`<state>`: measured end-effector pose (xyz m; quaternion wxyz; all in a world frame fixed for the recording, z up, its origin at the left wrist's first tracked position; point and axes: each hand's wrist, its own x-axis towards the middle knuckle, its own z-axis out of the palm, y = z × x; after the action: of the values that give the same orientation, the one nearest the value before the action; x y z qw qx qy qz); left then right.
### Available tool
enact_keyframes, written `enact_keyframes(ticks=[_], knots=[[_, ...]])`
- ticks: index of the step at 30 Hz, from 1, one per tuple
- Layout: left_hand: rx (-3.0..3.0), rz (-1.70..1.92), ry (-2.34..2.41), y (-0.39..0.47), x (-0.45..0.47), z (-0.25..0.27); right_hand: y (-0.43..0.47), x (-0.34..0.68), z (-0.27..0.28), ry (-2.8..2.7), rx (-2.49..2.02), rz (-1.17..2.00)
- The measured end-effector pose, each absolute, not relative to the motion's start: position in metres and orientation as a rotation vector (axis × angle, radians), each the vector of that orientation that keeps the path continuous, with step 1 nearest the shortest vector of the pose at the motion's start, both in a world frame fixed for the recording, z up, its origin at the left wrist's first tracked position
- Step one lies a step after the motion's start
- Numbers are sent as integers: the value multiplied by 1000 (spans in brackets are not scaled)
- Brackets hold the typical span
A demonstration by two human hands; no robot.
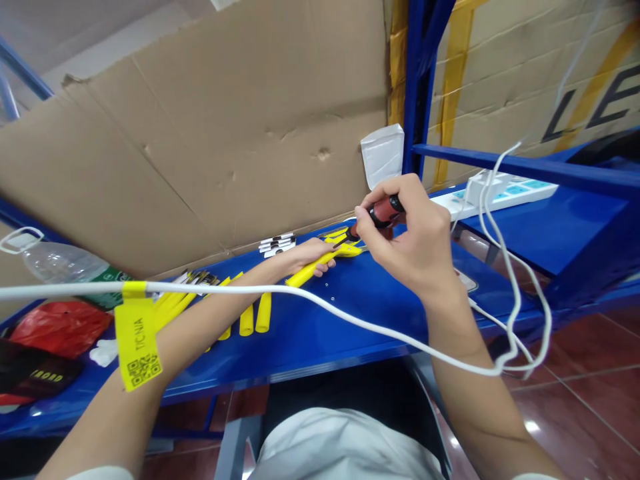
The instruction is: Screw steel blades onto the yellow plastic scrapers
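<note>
My right hand (413, 233) is closed round the red and black handle of a screwdriver (384, 212), whose shaft slants down to the left. Its tip is at the yellow-handled tool (309, 269), near the head; I cannot tell whether it sits in a screw. Fingers of my left hand (314, 255) wrap round that tool's handle and hold it low over the blue table. The tool's exact kind is unclear. More yellow pieces (334, 237) lie just behind it. Two yellow tubes (263, 313) rest in front of my left forearm. Small metal bits (333, 298) are on the table.
A white cable (350, 319) with a yellow tag (139, 343) crosses in front of both forearms. A power strip (520, 193) lies right, beyond a blue post (420, 87). On the left are a plastic bottle (65, 261) and red bag (63, 327). Cardboard (240, 120) stands behind.
</note>
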<state>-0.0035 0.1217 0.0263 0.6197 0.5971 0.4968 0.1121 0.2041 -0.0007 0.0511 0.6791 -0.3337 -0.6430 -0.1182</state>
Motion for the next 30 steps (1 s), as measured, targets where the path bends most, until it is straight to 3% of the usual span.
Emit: enact_keyframes(ticks=[11,30], knots=[[1371,271,1091,131,-8,9,-2,205,51,-1451,-770,-240],[1478,474,1055,104,-13,23,-1,206,51,-1468,-797,-241]])
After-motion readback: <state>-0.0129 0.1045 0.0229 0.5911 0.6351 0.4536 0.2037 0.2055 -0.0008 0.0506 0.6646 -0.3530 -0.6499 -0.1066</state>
